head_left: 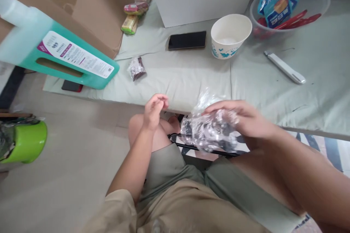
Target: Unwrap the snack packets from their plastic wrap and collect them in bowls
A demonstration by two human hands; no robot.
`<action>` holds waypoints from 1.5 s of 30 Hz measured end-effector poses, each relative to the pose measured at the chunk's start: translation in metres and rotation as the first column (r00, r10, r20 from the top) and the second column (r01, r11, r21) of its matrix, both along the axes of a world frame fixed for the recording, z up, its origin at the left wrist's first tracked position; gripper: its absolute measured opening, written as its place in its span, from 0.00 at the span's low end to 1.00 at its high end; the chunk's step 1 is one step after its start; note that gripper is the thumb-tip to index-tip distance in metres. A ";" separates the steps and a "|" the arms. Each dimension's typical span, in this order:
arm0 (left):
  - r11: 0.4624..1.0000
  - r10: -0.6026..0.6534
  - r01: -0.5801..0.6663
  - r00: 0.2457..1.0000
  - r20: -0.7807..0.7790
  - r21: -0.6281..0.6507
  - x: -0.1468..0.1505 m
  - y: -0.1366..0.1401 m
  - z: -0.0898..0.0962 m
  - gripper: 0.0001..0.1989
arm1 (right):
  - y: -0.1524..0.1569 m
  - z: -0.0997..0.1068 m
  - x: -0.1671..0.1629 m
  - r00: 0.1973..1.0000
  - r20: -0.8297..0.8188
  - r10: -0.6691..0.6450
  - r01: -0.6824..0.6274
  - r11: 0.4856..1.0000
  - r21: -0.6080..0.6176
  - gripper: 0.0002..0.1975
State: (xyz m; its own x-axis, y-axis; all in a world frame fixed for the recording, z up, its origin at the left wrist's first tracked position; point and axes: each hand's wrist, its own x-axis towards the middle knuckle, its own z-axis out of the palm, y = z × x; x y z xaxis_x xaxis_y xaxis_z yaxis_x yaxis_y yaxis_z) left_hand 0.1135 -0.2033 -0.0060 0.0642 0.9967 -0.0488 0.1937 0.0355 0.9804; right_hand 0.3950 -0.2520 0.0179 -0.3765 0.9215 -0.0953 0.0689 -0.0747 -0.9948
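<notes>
Right hand [250, 118]: fingers closed around crumpled clear plastic film [213, 131], not yet set down. Left hand [154, 112]: fingers loosely curled, nothing visibly held; beyond them, a dark-filled packet [138, 70] lies on the worktop [172, 71], seemingly unopened.

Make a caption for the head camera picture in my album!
Right hand holding crinkled clear plastic, left hand loosely curled, by a cloth-covered table with a paper cup.

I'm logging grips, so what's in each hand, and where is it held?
The right hand holds crumpled clear plastic by its upper right side; blur hides the exact finger contact. Nothing shows in the loosely curled left hand.
</notes>
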 end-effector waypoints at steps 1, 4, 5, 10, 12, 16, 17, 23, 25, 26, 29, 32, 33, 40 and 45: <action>0.994 -0.098 0.101 0.990 0.100 -0.031 0.007 0.004 0.003 0.22 | 0.002 0.003 0.004 0.986 -0.125 -0.109 0.091 0.985 -0.145 0.11; 0.894 -0.384 0.436 0.862 0.331 -0.101 0.035 0.020 0.012 0.39 | 0.016 -0.003 0.009 0.879 -0.255 -0.403 0.285 0.872 -0.399 0.17; 0.848 -0.442 0.517 0.811 0.383 -0.116 0.045 0.027 0.014 0.43 | 0.021 -0.009 0.010 0.860 -0.257 -0.441 0.314 0.853 -0.416 0.18; 0.705 -0.503 0.677 0.688 0.523 -0.213 0.092 0.057 0.010 0.49 | 0.041 -0.030 0.010 0.831 -0.040 -0.555 0.538 0.819 -0.200 0.17; 0.653 -0.529 0.716 0.664 0.527 -0.247 0.102 0.064 0.004 0.47 | 0.044 -0.030 0.011 0.810 0.118 -0.574 0.582 0.813 -0.037 0.18; 0.654 -0.527 0.700 0.694 0.491 -0.288 0.108 0.069 -0.006 0.37 | 0.049 -0.027 0.011 0.712 0.385 -0.588 0.523 0.809 0.268 0.18; 0.660 -0.516 0.694 0.697 0.497 -0.288 0.108 0.071 -0.008 0.36 | 0.051 -0.027 0.010 0.674 0.438 -0.595 0.497 0.804 0.328 0.18; 0.718 -0.495 0.600 0.796 0.349 -0.352 0.114 0.085 -0.007 0.20 | 0.068 -0.031 0.007 0.549 0.535 -0.642 0.506 0.765 0.399 0.17; 0.766 -0.467 0.518 0.855 0.223 -0.382 0.116 0.091 -0.007 0.13 | 0.072 -0.032 0.008 0.628 0.437 -0.644 0.571 0.763 0.304 0.18; 0.784 -0.450 0.486 0.874 0.187 -0.387 0.115 0.094 -0.006 0.11 | 0.074 -0.032 0.009 0.676 0.363 -0.641 0.598 0.766 0.238 0.18; 0.796 -0.443 0.472 0.881 0.167 -0.378 0.109 0.103 -0.004 0.13 | 0.075 -0.033 0.013 0.815 0.162 -0.556 0.557 0.829 0.039 0.19; 0.784 -0.485 0.514 0.857 0.176 -0.347 0.099 0.111 -0.004 0.18 | 0.074 -0.036 0.017 0.864 0.166 -0.474 0.486 0.873 -0.035 0.16; 0.786 -0.491 0.524 0.852 0.184 -0.328 0.096 0.113 -0.005 0.19 | 0.074 -0.038 0.018 0.849 0.181 -0.497 0.510 0.859 -0.037 0.12; 0.894 -0.354 0.408 0.896 0.267 -0.183 0.092 0.117 -0.011 0.06 | 0.083 -0.047 0.018 0.709 -0.020 -0.705 0.701 0.708 -0.083 0.08; 0.919 -0.322 0.362 0.918 0.232 -0.155 0.097 0.120 -0.011 0.11 | 0.086 -0.045 0.023 0.627 -0.039 -0.778 0.778 0.628 -0.008 0.02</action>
State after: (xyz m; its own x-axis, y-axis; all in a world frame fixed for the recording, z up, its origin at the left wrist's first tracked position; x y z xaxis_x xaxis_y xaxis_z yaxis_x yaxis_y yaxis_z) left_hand 0.2103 -0.0837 -0.0167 0.4278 0.8845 -0.1861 0.0302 0.1918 0.9810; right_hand 0.4177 -0.1658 -0.0275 0.4782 0.8739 -0.0880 -0.0453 -0.0756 -0.9961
